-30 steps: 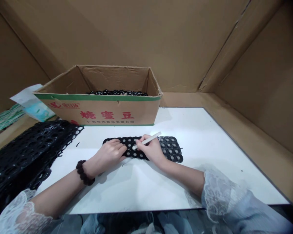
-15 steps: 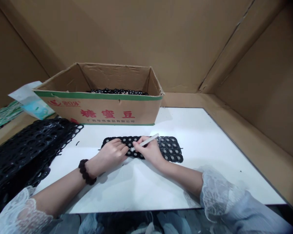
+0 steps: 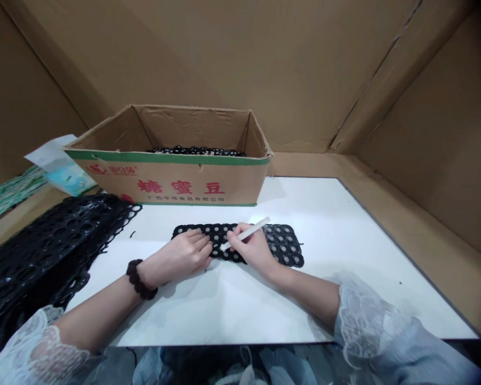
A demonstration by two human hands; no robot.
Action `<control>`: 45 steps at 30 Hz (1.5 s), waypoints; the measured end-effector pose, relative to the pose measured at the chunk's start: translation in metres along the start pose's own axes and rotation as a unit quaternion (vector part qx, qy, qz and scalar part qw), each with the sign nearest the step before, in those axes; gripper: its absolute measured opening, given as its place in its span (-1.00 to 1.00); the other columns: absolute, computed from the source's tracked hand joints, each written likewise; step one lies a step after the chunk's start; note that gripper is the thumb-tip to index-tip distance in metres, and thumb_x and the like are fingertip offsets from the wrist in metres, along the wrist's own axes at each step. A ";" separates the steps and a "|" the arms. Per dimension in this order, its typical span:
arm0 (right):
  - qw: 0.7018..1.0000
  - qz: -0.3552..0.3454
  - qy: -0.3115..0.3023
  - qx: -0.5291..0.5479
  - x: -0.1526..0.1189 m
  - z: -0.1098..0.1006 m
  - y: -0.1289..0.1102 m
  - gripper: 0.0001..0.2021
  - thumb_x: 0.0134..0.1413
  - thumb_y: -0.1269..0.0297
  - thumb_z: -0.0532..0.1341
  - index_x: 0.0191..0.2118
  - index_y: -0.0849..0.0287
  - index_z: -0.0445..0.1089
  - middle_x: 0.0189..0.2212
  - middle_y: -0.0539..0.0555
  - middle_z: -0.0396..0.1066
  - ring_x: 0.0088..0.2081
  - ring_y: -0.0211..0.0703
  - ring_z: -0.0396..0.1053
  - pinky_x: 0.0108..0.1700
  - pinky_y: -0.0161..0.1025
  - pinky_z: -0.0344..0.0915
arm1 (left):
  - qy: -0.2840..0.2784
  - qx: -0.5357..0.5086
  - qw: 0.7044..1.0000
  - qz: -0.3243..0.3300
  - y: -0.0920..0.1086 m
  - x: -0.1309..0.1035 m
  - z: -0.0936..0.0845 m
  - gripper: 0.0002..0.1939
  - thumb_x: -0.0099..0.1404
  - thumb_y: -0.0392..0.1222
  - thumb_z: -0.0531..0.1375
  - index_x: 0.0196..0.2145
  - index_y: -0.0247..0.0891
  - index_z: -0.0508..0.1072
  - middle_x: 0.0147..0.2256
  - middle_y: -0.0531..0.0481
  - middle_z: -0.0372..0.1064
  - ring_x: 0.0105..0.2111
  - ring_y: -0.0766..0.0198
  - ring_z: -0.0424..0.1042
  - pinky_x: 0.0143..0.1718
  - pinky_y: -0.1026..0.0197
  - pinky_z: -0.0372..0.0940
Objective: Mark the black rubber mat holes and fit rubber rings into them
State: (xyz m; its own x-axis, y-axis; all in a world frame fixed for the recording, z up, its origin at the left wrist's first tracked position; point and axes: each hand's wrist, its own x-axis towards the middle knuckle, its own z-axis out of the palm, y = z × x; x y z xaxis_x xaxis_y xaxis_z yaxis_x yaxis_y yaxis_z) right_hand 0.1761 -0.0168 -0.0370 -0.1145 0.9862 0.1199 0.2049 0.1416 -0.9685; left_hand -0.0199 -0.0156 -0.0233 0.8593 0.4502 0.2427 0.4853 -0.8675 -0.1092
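A black rubbery sheet of joined rings [image 3: 284,243], with pale round centres in rows, lies flat on the white board. My left hand [image 3: 190,251] rests over its left part, fingers laid side by side on the rings and the thumb mostly hidden beneath. In a pen-like grip, my right hand [image 3: 253,248] is closed on a slim white stick-shaped tool [image 3: 253,229]. The tool slants down to the left, its tip at the rings just right of my left fingertips. Whether the tip touches them I cannot tell.
Behind the sheet stands an open cardboard box [image 3: 176,182] with black ringed pieces [image 3: 200,151] inside. A pile of black ringed sheets [image 3: 44,251] lies at left, near a white-and-blue packet [image 3: 62,166] and green-white strands [image 3: 14,195]. Cardboard walls [image 3: 304,69] surround the white board [image 3: 344,235].
The tool's tip and my right hand have moved slightly right along the sheet. My left fingers look straighter and flatter on it. The whole view has shifted a little.
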 end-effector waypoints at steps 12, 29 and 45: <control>0.999 0.026 -0.032 0.007 0.000 0.002 -0.001 -0.79 -0.09 0.28 0.14 -0.64 0.17 0.16 -0.73 -0.07 0.25 -0.65 -0.35 0.16 -0.57 -0.39 0.09 | 0.040 0.020 0.999 -0.006 0.004 0.003 0.008 -0.79 0.24 -0.35 -0.02 -0.49 -0.30 0.33 -0.47 -0.08 0.36 -0.35 0.22 0.38 -0.18 0.11 0.28; 0.998 -0.022 -0.045 -0.049 -0.003 0.002 0.002 -0.77 -0.11 0.30 0.14 -0.65 0.18 0.11 -0.71 -0.11 0.12 -0.62 -0.37 0.05 -0.56 -0.38 -0.02 | 0.100 0.087 0.981 -0.141 0.019 0.011 0.011 -0.71 0.20 -0.31 0.01 -0.66 -0.27 0.25 -0.67 0.03 0.22 -0.59 0.29 0.25 -0.48 0.21 0.18; 0.991 -0.089 -0.027 -0.091 0.020 -0.035 0.007 -0.86 0.03 0.23 0.11 -0.38 0.16 0.34 -0.46 0.01 0.39 -0.38 -0.22 0.34 -0.29 -0.28 0.24 | -0.031 -0.045 0.966 -0.253 -0.001 0.028 -0.016 -0.69 0.34 -0.13 -0.08 -0.11 -0.32 0.33 -0.23 -0.13 0.40 -0.21 0.14 0.38 -0.20 0.14 0.25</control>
State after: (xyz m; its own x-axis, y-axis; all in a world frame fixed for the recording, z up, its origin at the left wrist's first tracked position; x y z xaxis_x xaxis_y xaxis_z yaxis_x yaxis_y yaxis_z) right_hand 0.2092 0.0074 -0.0336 -0.2160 0.9387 0.2686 0.3488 0.3311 -0.8767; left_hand 0.0007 -0.0052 -0.0015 0.5257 0.8305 0.1842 0.8319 -0.5471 0.0930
